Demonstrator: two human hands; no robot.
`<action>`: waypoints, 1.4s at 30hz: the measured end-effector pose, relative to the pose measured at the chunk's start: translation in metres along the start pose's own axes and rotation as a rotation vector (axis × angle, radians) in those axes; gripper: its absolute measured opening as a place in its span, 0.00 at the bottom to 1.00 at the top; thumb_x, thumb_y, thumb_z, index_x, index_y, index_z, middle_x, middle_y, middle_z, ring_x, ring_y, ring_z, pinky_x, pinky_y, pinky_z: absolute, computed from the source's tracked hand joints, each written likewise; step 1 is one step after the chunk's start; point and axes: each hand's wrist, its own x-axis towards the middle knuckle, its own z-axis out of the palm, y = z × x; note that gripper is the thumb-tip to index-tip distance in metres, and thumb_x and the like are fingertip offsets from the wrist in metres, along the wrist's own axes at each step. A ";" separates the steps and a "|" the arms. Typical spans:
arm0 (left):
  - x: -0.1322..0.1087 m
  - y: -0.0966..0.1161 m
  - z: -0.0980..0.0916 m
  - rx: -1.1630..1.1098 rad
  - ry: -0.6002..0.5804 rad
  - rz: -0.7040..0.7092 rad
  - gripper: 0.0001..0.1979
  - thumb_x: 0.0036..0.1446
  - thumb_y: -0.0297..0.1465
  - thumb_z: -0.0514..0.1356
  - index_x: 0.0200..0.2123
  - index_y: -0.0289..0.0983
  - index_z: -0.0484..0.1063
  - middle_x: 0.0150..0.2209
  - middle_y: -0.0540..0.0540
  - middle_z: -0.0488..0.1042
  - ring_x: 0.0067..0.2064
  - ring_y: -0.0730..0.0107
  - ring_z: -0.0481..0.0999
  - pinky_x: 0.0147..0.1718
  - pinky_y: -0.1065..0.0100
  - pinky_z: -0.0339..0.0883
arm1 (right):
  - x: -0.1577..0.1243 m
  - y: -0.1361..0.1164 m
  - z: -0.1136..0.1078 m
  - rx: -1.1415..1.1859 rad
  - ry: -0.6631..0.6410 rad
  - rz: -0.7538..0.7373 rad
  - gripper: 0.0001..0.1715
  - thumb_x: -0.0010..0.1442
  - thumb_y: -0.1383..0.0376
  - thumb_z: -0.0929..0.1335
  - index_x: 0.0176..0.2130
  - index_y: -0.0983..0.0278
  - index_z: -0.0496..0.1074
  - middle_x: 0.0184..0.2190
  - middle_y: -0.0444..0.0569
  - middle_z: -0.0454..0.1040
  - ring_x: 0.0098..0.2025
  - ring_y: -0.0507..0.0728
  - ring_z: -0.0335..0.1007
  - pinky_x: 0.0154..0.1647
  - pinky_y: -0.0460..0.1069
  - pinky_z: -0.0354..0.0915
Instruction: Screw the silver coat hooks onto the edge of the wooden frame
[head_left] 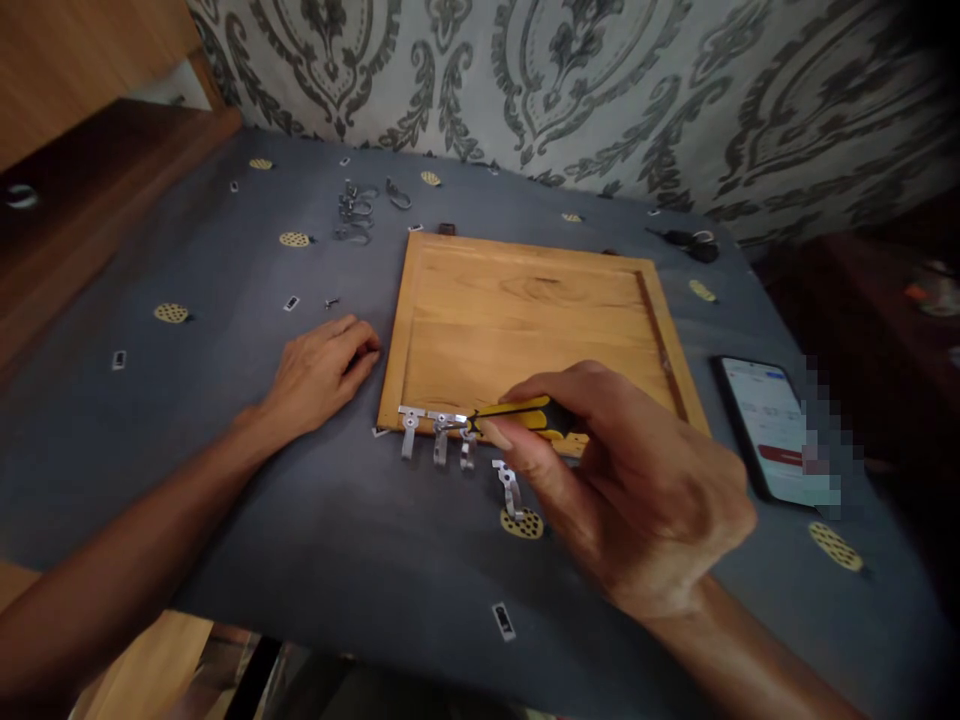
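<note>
My right hand (pixel 630 480) is closed round a yellow and black screwdriver (pixel 525 415), whose tip rests at a metal hook bracket (pixel 444 430) on the near edge of a wooden board (pixel 525 310). Two more metal hook brackets (pixel 409 428) sit along that same edge, and another (pixel 508 485) lies just in front of my fingers. My left hand (pixel 322 370) rests on the grey cloth (pixel 225 460) beside the board's left edge, with its fingers loosely curled and nothing seen in them.
A phone (pixel 772 425) with a lit screen lies right of the board. Spare metal hooks (pixel 358 212) are piled at the back left. A dark key fob (pixel 694 243) lies at the back right. Patterned wallpaper (pixel 600 80) stands behind the table.
</note>
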 end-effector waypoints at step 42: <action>0.000 0.000 -0.002 -0.014 0.012 0.028 0.08 0.65 0.32 0.53 0.37 0.39 0.70 0.34 0.48 0.71 0.34 0.67 0.71 0.33 0.65 0.59 | -0.017 0.056 0.017 0.687 0.273 0.630 0.13 0.62 0.54 0.72 0.36 0.61 0.72 0.26 0.42 0.77 0.24 0.52 0.78 0.28 0.47 0.75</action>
